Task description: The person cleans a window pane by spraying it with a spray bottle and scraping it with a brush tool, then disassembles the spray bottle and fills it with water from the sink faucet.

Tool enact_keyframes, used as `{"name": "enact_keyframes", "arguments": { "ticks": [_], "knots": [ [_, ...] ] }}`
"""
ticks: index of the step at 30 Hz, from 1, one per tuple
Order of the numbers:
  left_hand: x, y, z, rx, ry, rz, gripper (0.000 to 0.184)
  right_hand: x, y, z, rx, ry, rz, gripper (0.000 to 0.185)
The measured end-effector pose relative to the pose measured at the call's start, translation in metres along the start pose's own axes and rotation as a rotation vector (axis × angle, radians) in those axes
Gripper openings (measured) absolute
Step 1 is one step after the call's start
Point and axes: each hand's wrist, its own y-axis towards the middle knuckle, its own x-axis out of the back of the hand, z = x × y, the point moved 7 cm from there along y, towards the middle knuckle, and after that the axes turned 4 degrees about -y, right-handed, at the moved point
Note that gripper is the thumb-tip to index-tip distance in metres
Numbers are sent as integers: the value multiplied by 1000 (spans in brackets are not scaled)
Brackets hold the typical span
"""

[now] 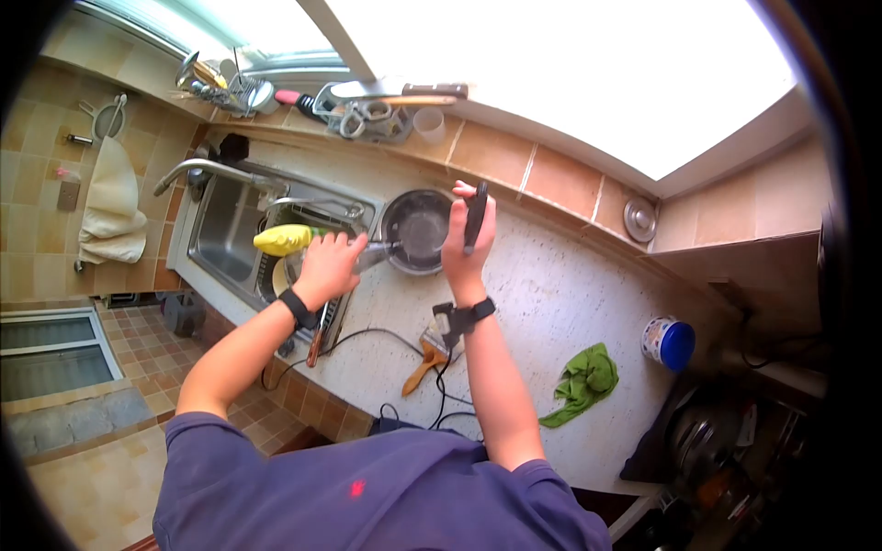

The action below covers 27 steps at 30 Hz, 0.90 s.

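Observation:
My left hand (pixel 329 271) is closed over a long thing with a rounded yellow end (pixel 283 241) and a bit of green. On the other side of the fingers a greyish, see-through part (pixel 372 255) points at the pan; its kind is unclear. Dark grey inside, the round pan (pixel 418 230) rests on the white counter beside the sink. My right hand (pixel 467 243) grips a black handle (pixel 476 218) at the pan's right side. Where that handle joins is hidden by the hand. Both wrists wear black bands.
A steel sink (pixel 216 243) with a curved tap (pixel 207 165) lies left. Below the pan is a wooden-handled brush (pixel 425 358) among black cables. A green cloth (pixel 586 378) and blue-lidded tub (pixel 668 343) stand right. Knives (pixel 432 90) lie on the sill.

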Motion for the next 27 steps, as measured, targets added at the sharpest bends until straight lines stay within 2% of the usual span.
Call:
{"name": "enact_keyframes", "arguments": {
  "ticks": [6,9,10,13,20,26,27],
  "knots": [
    [10,11,1,-28,173,38,54,9,-14,-13,-228,59,69,26],
    [22,21,-9,-100,261,7,49,8,-7,3,-68,97,48,24],
    [29,24,-15,-123,273,-16,41,8,-6,8,-55,87,20,23],
    [28,36,-16,-135,315,30,52,12,-8,-1,-66,114,37,23],
    [44,49,-40,-274,499,-50,35,25,-19,-20,-221,123,17,25],
    [44,70,-55,-259,589,26,26,29,-7,5,-35,154,-110,22],
    [43,72,-56,-250,596,50,25,27,-9,-6,-76,155,-19,22]
  ]
}}
